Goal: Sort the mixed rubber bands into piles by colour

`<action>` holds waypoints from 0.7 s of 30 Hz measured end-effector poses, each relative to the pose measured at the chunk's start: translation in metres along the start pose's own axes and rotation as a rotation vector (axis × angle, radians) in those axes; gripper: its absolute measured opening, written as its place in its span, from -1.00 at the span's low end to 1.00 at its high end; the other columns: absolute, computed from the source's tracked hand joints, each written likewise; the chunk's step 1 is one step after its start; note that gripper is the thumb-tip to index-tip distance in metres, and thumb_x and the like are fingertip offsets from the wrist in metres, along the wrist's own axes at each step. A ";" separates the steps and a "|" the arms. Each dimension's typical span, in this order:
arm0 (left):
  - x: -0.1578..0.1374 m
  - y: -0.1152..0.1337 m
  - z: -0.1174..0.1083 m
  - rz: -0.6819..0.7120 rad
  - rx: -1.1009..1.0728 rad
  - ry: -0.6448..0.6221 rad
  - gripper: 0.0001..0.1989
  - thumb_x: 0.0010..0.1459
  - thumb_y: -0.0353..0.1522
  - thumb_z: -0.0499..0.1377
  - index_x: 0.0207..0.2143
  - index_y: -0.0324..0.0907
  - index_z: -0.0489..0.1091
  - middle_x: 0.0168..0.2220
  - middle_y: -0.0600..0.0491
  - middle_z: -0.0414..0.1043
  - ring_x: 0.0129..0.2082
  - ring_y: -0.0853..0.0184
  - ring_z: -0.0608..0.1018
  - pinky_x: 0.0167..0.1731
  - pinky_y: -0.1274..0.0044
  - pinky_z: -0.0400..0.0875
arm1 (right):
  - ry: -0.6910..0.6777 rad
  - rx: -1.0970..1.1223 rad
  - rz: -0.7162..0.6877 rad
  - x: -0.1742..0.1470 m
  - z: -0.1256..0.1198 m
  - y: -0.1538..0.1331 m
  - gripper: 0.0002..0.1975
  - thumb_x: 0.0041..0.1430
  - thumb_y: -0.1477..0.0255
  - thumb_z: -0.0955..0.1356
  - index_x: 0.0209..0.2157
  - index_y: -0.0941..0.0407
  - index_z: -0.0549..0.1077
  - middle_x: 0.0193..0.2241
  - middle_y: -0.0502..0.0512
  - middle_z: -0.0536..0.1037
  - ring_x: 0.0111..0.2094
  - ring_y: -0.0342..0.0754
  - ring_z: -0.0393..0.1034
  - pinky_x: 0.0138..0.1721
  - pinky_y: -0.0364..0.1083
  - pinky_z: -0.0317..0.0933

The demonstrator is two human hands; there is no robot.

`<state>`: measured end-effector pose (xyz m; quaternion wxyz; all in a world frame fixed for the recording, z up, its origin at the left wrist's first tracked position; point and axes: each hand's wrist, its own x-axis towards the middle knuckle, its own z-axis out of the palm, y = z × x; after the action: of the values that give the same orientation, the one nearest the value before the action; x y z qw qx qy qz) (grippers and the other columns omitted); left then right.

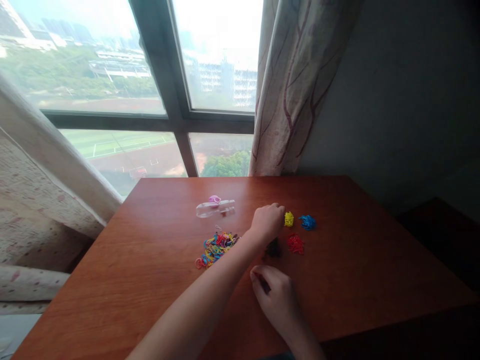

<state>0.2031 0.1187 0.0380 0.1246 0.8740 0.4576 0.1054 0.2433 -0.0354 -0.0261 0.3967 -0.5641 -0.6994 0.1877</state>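
My left hand (268,222) reaches across the table with its fingers curled closed, just left of a small yellow pile (288,219). Whatever its fingertips hold is hidden. Nearer to me, my right hand (273,290) rests low over the tabletop, thumb and forefinger pinched together; what lies between them is too small to make out. A mixed heap of small colourful loops (219,246), like rubber bands or clips, is partly covered by my left forearm. A dark pile (273,248) lies between my two hands, with a red pile (296,244) to its right and a blue pile (308,222) farther back.
A clear plastic container (210,209) with a pink part (215,199) lies behind the mixed heap. One pale loop (218,228) sits apart from it. The brown wooden table (150,260) stands against a window, with a patterned curtain (288,90) at the back.
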 end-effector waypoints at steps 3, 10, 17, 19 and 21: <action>0.006 0.003 0.005 0.013 0.006 -0.029 -0.76 0.29 -0.27 0.14 -0.07 -0.21 0.42 -0.11 -0.02 0.48 -0.19 0.29 0.56 -0.19 0.38 0.50 | 0.003 -0.012 -0.012 0.000 -0.001 0.000 -0.82 0.29 0.49 0.26 -0.35 0.09 0.47 -0.47 0.04 0.55 -0.44 -0.07 0.46 -0.39 -0.16 0.21; -0.032 -0.001 -0.015 0.043 -0.010 0.089 -0.80 0.30 -0.35 0.04 -0.18 -0.10 0.47 -0.21 0.00 0.51 -0.24 0.27 0.59 -0.32 0.53 0.41 | -0.008 -0.012 0.000 -0.001 0.000 0.001 -0.83 0.28 0.49 0.26 -0.35 0.08 0.47 -0.45 0.02 0.55 -0.42 -0.07 0.46 -0.35 -0.16 0.21; -0.107 -0.028 -0.036 -0.023 -0.105 0.281 -0.80 0.31 -0.37 0.02 -0.22 -0.10 0.45 -0.32 0.07 0.51 -0.35 0.36 0.55 -0.38 0.58 0.34 | -0.047 -0.045 0.015 0.000 -0.002 -0.002 -0.82 0.29 0.47 0.25 -0.37 0.07 0.46 -0.47 0.01 0.54 -0.44 -0.08 0.44 -0.36 -0.16 0.19; -0.131 -0.040 -0.032 -0.052 -0.198 0.375 -0.83 0.30 -0.37 0.04 -0.24 -0.12 0.43 -0.35 0.08 0.51 -0.36 0.37 0.55 -0.36 0.59 0.35 | -0.056 -0.042 0.015 0.000 -0.003 -0.004 -0.81 0.29 0.48 0.25 -0.36 0.07 0.46 -0.45 0.02 0.55 -0.42 -0.07 0.45 -0.33 -0.15 0.20; -0.155 -0.053 -0.027 -0.058 -0.230 0.417 -0.86 0.28 -0.39 0.07 -0.22 -0.11 0.43 -0.31 0.08 0.53 -0.33 0.37 0.56 -0.33 0.59 0.37 | -0.063 -0.039 0.018 0.000 -0.004 -0.006 -0.81 0.29 0.48 0.25 -0.35 0.07 0.47 -0.44 0.02 0.55 -0.40 -0.07 0.45 -0.32 -0.15 0.20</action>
<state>0.0678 0.0232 0.0360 0.1291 0.7999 0.4834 0.3313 0.2427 -0.0380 -0.0190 0.3616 -0.5719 -0.7099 0.1954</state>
